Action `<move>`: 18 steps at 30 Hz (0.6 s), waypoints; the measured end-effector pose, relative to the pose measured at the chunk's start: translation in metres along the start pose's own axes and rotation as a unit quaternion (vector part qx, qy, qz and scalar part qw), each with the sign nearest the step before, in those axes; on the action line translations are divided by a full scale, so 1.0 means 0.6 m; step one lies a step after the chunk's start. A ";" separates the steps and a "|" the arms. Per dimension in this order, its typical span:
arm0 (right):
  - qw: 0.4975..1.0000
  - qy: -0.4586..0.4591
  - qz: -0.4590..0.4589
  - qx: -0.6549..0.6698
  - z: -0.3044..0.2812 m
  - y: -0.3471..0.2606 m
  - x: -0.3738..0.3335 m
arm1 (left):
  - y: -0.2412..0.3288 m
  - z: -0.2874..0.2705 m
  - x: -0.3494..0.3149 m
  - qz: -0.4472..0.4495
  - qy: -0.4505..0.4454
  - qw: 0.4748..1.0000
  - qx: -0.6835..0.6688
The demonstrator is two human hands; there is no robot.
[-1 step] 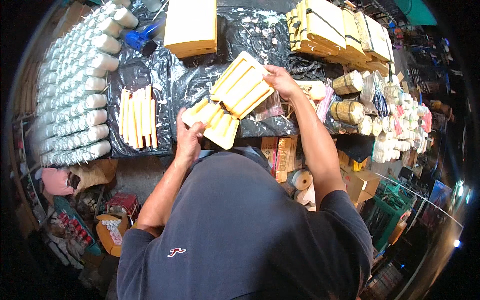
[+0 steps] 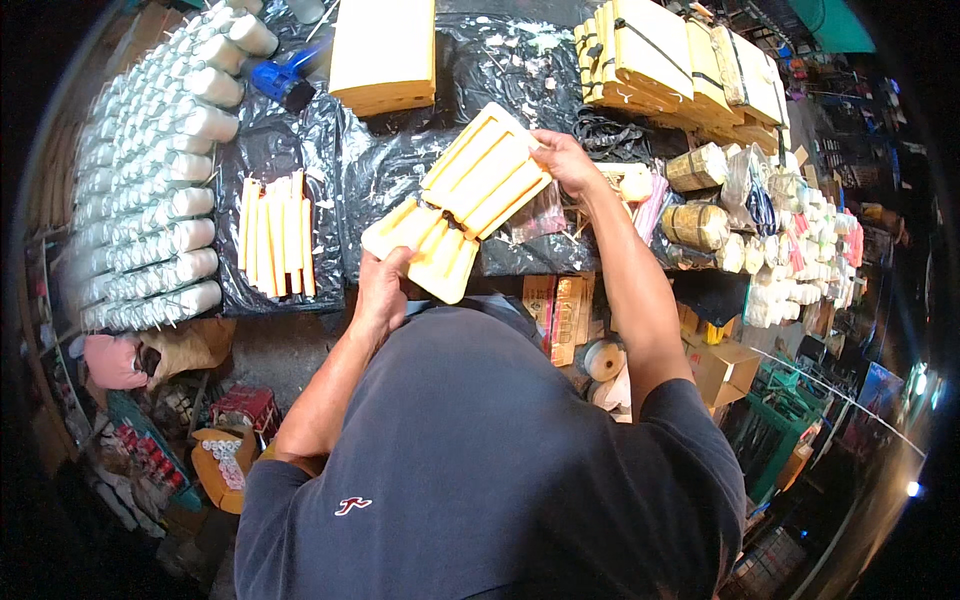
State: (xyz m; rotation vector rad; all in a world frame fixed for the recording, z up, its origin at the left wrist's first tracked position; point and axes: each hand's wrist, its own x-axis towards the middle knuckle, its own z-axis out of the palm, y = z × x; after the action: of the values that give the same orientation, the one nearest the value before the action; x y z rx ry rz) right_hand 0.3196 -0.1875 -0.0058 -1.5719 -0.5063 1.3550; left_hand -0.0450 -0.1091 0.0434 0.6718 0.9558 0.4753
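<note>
I hold a pale yellow mould (image 2: 488, 172) with long parallel grooves, opened into two halves that meet at a dark joint in the middle. My right hand (image 2: 568, 163) pinches the far right edge of the larger-looking half. On the near half, my left hand (image 2: 382, 290) has its thumb on top and its fingers around the left edge. The mould is tilted above a table covered in black plastic (image 2: 385, 165). Left of it, several thin yellow-orange candles (image 2: 275, 235) lie side by side.
Rows of white candles (image 2: 190, 165) with wicks fill the table's left side, near a blue tool (image 2: 285, 80). Yellow slabs (image 2: 382, 50) stand at the back; strapped yellow blocks (image 2: 645, 50) are to their right. Bundled candles (image 2: 695, 225) sit at the right. Cardboard boxes (image 2: 722, 370) are below.
The near half of the mould has shifted slightly toward me, and my left hand has moved a little with it. The right hand has edged slightly rightward, still gripping.
</note>
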 end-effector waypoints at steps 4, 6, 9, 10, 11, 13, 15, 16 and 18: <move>0.999 0.019 0.007 0.038 -0.060 0.054 0.060 | 0.032 0.006 -0.019 -0.084 -0.007 0.994 -0.063; 0.998 0.052 0.021 -0.007 -0.084 0.086 0.093 | 0.033 -0.026 -0.007 -0.094 -0.015 0.992 -0.080; 0.995 0.067 0.053 -0.060 -0.119 0.103 0.136 | 0.037 -0.070 0.015 -0.095 -0.018 0.993 -0.075; 0.993 0.088 0.051 -0.063 -0.125 0.100 0.149 | 0.036 -0.084 0.024 -0.100 -0.024 0.991 -0.089; 0.990 0.111 0.051 -0.066 -0.128 0.095 0.154 | 0.037 -0.094 0.026 -0.101 -0.035 0.990 -0.092; 0.977 0.157 0.033 -0.143 -0.132 0.084 0.165 | 0.040 -0.115 0.034 -0.104 -0.059 0.988 -0.097; 0.928 0.194 -0.028 -0.316 -0.109 0.063 0.163 | 0.028 -0.142 0.041 -0.098 -0.063 0.987 -0.106; 0.879 0.203 -0.069 -0.426 -0.068 0.036 0.145 | 0.033 -0.137 0.030 -0.085 -0.056 0.990 -0.094; 0.718 0.281 -0.218 -0.599 0.039 0.005 0.070 | 0.039 -0.132 0.031 -0.096 -0.078 0.987 -0.106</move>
State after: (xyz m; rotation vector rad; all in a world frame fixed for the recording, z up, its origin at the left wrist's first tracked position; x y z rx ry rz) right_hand 0.3097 -0.1458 -0.0279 -2.4913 -1.4084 -0.0336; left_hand -0.1059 -0.0559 0.0171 0.4134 0.7991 0.3431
